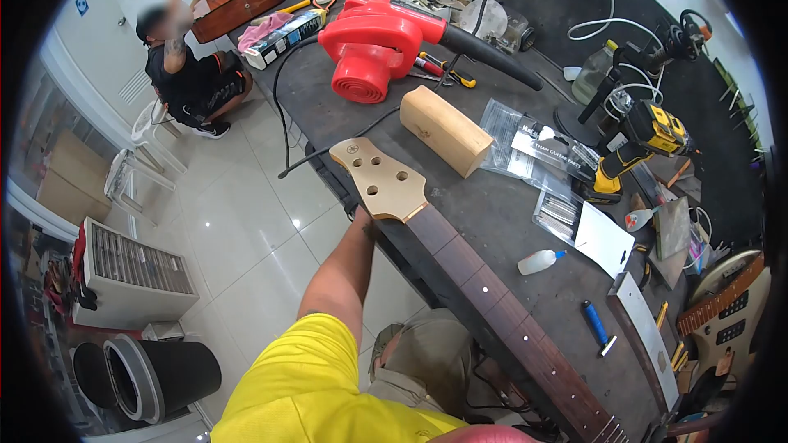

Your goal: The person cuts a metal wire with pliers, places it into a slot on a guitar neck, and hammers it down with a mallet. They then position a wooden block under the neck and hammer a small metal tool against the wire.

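My left arm, in a yellow sleeve [295, 377], reaches to the bench edge. Only the wrist end of my left hand [363, 220] shows, at the underside of the headstock; its fingers are hidden. The gold headstock [365, 172] has several tuner holes and no tuners in them. From it a dark fretboard [484, 287] with pale dot inlays runs along the bench edge toward the lower right, where a few strings show. Beyond the headstock lies a wooden block [446, 129]. My right hand is out of view.
A red blower [369, 45] with a black nozzle stands on the bench [460, 205]. Around it lie a cordless drill [640, 147], a glue bottle [538, 261], a blue razor [597, 324] and a metal beam [644, 336]. Another person [193, 69] crouches at the far left by a guitar [242, 6].
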A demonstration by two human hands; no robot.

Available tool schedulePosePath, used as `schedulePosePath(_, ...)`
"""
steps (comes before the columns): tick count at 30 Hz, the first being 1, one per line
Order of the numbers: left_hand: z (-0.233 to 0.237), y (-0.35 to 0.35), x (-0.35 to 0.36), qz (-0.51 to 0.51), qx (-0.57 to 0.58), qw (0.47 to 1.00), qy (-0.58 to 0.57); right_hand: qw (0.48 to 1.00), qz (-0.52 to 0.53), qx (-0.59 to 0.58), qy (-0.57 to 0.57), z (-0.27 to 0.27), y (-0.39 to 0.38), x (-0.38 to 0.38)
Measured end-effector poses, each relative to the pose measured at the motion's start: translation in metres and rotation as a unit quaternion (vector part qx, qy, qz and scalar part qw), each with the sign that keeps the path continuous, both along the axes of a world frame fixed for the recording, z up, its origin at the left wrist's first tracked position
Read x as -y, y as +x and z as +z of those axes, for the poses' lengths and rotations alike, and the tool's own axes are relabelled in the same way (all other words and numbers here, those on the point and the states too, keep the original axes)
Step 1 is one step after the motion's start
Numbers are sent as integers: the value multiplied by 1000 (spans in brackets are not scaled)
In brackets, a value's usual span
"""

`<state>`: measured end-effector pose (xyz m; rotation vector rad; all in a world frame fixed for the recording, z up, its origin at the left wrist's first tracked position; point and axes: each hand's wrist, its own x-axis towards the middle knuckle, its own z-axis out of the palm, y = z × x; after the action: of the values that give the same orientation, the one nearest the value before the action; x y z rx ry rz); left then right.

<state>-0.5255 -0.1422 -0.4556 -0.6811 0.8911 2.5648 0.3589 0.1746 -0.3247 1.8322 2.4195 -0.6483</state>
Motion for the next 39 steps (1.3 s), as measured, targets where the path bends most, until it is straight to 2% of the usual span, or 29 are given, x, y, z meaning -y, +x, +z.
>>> schedulePosePath(2,-1,8,16,12,-10,1000,-23,1000,-4,-6,6,1,-4,-1)
schedulePosePath(4,16,22,24,-9,19,995,-100,1000,-4,-11,7,4,-6,0)
schedulePosePath(5,47,33,29,-29,43,987,-151,1000,-3,-13,6,5,-7,0)
schedulePosePath(6,95,59,25,-39,-26,969,-242,1000,-3,-16,6,4,-9,0)
schedulePosePath(9,49,45,35,-33,-87,953,-288,1000,-6,-26,7,3,-18,2)
schedulePosePath(10,4,27,40,9,-118,951,-285,999,-8,-30,10,3,-20,1)
schedulePosePath(13,11,32,51,-42,-103,972,-209,999,-10,-37,12,6,-21,2)
schedulePosePath(15,-9,36,34,99,-86,974,-183,999,-5,-42,9,5,-28,2)
schedulePosePath(16,-18,39,18,168,-129,960,-183,999,-5,-46,10,4,-31,1)
schedulePosePath(17,-11,36,17,168,-132,960,-180,999,-8,-47,13,5,-31,1)
schedulePosePath(19,-3,41,22,64,-69,989,-118,999,-10,-51,14,8,-29,1)
schedulePosePath(20,-2,38,23,81,-95,991,-54,999,-9,-50,13,11,-28,1)
schedulePosePath(21,-3,34,23,90,-64,991,-81,999,-6,-47,10,16,-24,1)
schedulePosePath(22,-20,29,25,104,-91,982,-127,999,-2,-44,12,23,-19,-2)
schedulePosePath(23,-25,32,28,27,-45,994,-92,999,-1,-43,13,30,-14,-4)
schedulePosePath(24,-47,22,39,-90,7,990,-106,999,1,-44,9,37,-12,-3)
schedulePosePath(25,0,32,38,-105,51,988,-96,999,3,-46,7,39,-13,-3)
schedulePosePath(26,33,43,36,-67,45,995,-51,999,4,-44,6,41,-13,-4)
schedulePosePath(27,37,41,41,-88,23,991,-103,999,5,-45,5,43,-14,-3)
schedulePosePath(29,85,59,46,-68,21,986,-150,999,3,-49,6,44,-15,-2)
schedulePosePath(32,107,66,56,-42,-26,984,-173,998,2,-56,8,44,-16,0)
schedulePosePath(33,103,63,64,-44,-25,984,-173,998,3,-58,8,44,-16,1)
schedulePosePath(35,92,49,84,-60,-47,966,-247,998,6,-61,8,44,-17,2)
schedulePosePath(37,101,60,95,-45,-40,967,-248,998,7,-66,7,43,-17,4)
schedulePosePath(39,111,77,101,0,-28,980,-199,997,7,-76,8,42,-18,6)
